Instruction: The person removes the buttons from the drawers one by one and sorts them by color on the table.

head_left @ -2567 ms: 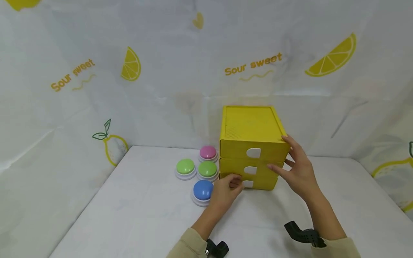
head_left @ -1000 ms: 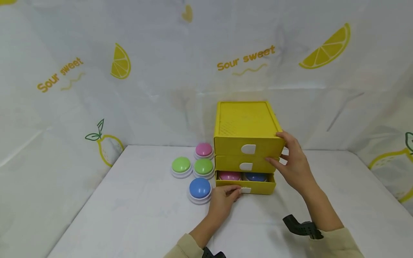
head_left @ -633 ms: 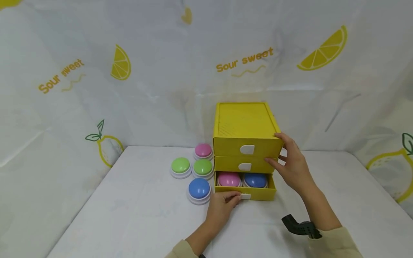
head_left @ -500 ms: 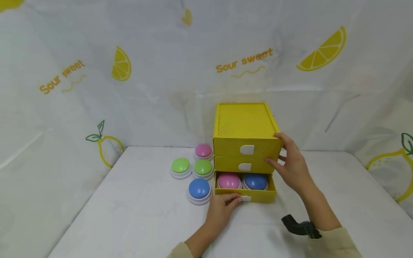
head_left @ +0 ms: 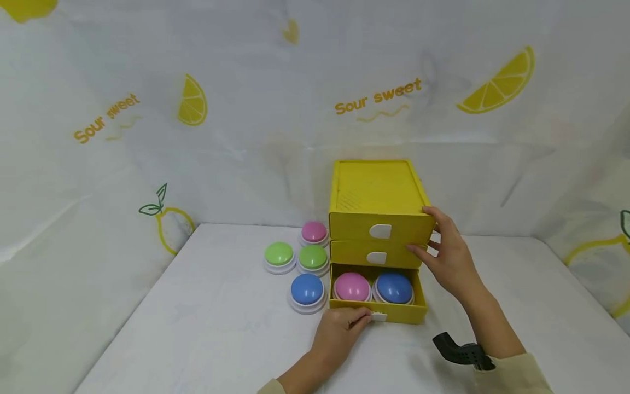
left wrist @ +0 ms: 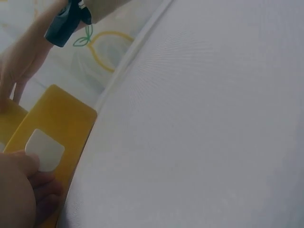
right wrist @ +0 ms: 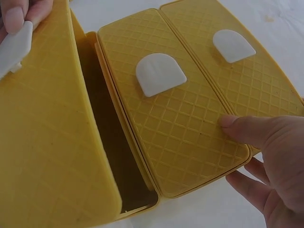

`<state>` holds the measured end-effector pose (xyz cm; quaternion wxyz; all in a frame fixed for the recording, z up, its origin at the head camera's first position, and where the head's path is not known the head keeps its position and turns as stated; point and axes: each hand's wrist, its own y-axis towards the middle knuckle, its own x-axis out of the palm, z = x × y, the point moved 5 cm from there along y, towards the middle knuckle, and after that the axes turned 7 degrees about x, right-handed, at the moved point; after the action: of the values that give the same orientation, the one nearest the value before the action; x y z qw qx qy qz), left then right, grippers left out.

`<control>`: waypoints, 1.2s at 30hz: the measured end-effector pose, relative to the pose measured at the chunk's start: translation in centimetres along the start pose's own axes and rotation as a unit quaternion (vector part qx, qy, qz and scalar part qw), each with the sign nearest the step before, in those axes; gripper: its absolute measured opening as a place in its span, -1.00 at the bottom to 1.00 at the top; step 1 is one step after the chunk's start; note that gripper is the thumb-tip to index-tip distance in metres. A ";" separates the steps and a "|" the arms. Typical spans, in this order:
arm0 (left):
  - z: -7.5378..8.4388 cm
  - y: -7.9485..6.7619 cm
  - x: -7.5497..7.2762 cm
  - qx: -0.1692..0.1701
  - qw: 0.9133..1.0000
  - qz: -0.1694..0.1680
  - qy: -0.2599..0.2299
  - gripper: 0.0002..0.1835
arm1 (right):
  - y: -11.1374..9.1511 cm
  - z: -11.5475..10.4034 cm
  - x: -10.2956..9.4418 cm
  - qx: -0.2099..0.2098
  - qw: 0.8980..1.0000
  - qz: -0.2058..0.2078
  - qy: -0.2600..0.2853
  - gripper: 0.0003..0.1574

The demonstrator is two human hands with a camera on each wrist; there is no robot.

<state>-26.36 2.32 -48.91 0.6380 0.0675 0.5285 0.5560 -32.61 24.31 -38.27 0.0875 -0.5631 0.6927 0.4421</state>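
Observation:
A yellow drawer unit (head_left: 379,186) with three drawers stands near the back wall. Its bottom drawer (head_left: 403,313) is pulled out, showing a pink push-button (head_left: 352,287) and a blue push-button (head_left: 395,288) side by side inside. My left hand (head_left: 336,335) pinches that drawer's white handle (left wrist: 46,151) between thumb and fingers. At the unit's right front corner, my right hand (head_left: 450,260) grips it: the thumb presses the middle drawer's front (right wrist: 175,128) and the other fingers lie along the side. The upper two drawers are closed.
Left of the unit, on the white table (head_left: 197,328), stand two green push-buttons (head_left: 279,253), a pink button (head_left: 314,232) and a blue button (head_left: 307,290). The blue one is close beside my left hand. A lemon-printed white sheet (head_left: 246,180) hangs behind.
My left hand has drawn the bottom drawer out towards me, bringing the pink and blue buttons inside into sight. My right hand has kept its hold on the unit's corner.

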 end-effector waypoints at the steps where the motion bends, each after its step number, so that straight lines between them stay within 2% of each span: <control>1: 0.2 -0.1 0.0 0.010 1.000 -0.002 0.008 -0.87 | -0.1 0.1 -0.1 0.001 1.000 0.000 0.000 0.13; 3: 0.5 -0.2 -0.1 0.024 1.000 -0.004 0.020 -0.87 | -0.2 0.1 -0.1 0.000 1.000 -0.001 -0.001 0.13; 7: 0.8 -0.5 -0.5 0.030 0.999 -0.013 0.036 -0.85 | -0.1 0.2 -0.1 -0.005 1.000 0.001 -0.002 0.14; 14: 1.4 -1.8 -1.1 0.026 0.999 -0.046 0.012 -0.84 | -0.4 0.4 0.2 -0.010 1.000 0.000 0.003 0.12; 17: 2.0 -2.1 -1.4 0.041 0.997 -0.060 0.019 -0.86 | -0.4 0.4 0.2 -0.014 1.000 0.003 0.002 0.12; 24: 3.3 -2.0 -2.4 0.083 0.993 -0.068 0.050 -0.89 | -0.2 0.3 -0.1 -0.016 1.000 0.009 -0.003 0.12; 28: 4.1 -1.1 -3.5 0.089 0.993 -0.064 0.033 -0.91 | -0.1 0.2 -0.1 -0.017 1.000 0.008 -0.002 0.12; 30: 4.4 -0.2 -4.2 0.066 0.995 -0.071 0.007 -0.91 | -0.1 0.2 -0.2 -0.017 1.000 0.009 -0.002 0.12; 32: 4.4 1.0 -4.6 0.016 0.995 -0.088 -0.041 -0.88 | -0.1 0.2 -0.3 -0.016 1.000 0.011 -0.003 0.12; 34: 3.9 2.2 -4.7 -0.049 0.989 -0.116 -0.082 -0.85 | -0.1 0.3 -0.2 -0.013 1.000 0.011 -0.001 0.12; 36: 3.3 3.3 -4.4 -0.106 0.977 -0.143 -0.117 -0.81 | -0.2 0.4 -0.1 -0.009 1.000 0.009 0.002 0.12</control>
<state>-25.21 1.71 -42.65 0.7719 -0.0124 0.3927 0.4998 -32.58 24.67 -38.52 0.0775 -0.5585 0.6938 0.4481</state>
